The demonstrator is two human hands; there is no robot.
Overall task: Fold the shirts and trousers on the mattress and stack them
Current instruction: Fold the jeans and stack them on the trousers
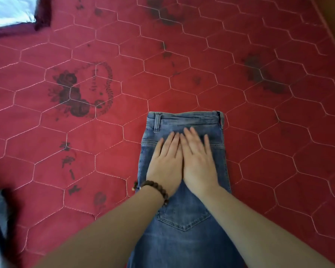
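Head view: two flat hands, left hand [165,163] and right hand [198,161], press one jeans [184,219].

I am kneeling over jeans [184,219] lying lengthwise on the mattress [104,147], waistband farthest from me. My left hand [165,165] and right hand [198,163] are resting flat on them, side by side, touching, just below the waistband.
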